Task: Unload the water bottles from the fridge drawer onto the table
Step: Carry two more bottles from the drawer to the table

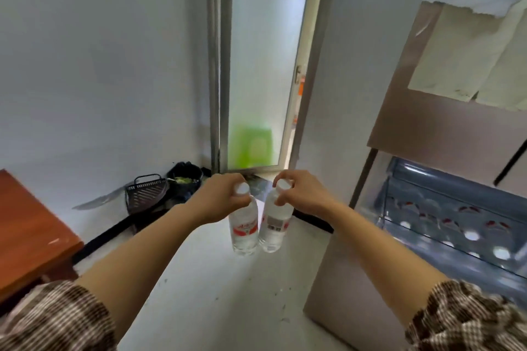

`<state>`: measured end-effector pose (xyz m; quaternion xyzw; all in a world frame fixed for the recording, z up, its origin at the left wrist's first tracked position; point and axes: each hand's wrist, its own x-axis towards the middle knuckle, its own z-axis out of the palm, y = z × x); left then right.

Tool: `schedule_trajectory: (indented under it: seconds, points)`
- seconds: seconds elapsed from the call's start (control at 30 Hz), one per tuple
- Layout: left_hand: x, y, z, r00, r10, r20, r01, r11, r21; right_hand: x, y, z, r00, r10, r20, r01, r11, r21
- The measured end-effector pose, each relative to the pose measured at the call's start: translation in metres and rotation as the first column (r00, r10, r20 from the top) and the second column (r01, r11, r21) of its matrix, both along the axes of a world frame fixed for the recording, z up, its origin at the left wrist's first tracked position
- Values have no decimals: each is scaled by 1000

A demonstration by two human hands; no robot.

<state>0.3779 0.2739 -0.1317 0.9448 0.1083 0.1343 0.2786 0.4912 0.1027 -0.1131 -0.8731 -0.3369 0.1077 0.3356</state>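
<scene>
Your left hand [225,198] and right hand [296,196] each hang a water bottle by the neck, fingers curled tight under the white caps. The left bottle [243,229] and right bottle [275,225] dangle side by side over the floor at 12 o'clock, touching or nearly so. The open fridge drawer [445,208] sits at 3 o'clock, with many capped bottles [470,235] inside. The brown table [28,231] waits at 9 o'clock; the visible corner holds no bottles. This looks like mid-carry, with most unloading left.
</scene>
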Motion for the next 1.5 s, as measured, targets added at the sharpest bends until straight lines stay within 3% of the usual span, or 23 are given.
schedule_trajectory:
  seconds: [0.2, 0.4, 0.77, 0.93, 1.13, 1.5]
  points:
    - [-88, 92, -19, 973, 217, -85, -206, 971, 120, -50, 119, -22, 970, 240, -41, -242, 969, -43]
    - [-172, 183, -24, 890, 440, -118, -413, 889, 197, -107, 250, -32, 884, 468, -10, -467, 880, -87]
    - [-294, 374, -16, 734, 627, -262, -563, 777, 284, -212, 501, -33, 605, 794, 54, -766, 600, -233]
    - [-353, 449, -21, 650, 731, -209, -693, 683, 231, -267, 592, -30, 505, 859, 81, -821, 508, -262]
    - [-418, 527, -24, 572, 805, -159, -776, 593, 216, -327, 687, -31, 469, 879, 88, -839, 475, -265]
    - [-530, 696, -54, 628, 737, -249, -726, 671, 153, -442, 851, -63, 464, 882, 77, -817, 460, -349]
